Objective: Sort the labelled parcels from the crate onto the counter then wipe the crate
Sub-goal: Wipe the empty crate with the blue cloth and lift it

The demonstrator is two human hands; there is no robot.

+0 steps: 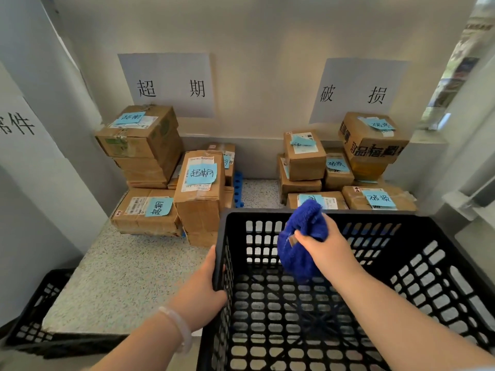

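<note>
bare counter (pixel 128 277) left of crate (pixel 417 298), parcel stacks (pixel 198 194) crowding back

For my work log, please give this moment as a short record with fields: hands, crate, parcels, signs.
left hand: grips the left wall of the black crate
right hand: holds a blue cloth inside the crate
crate: no parcel visible inside
left parcels: stacked under sign 超期
right parcels: stacked under sign 破损
counter: speckled
</note>
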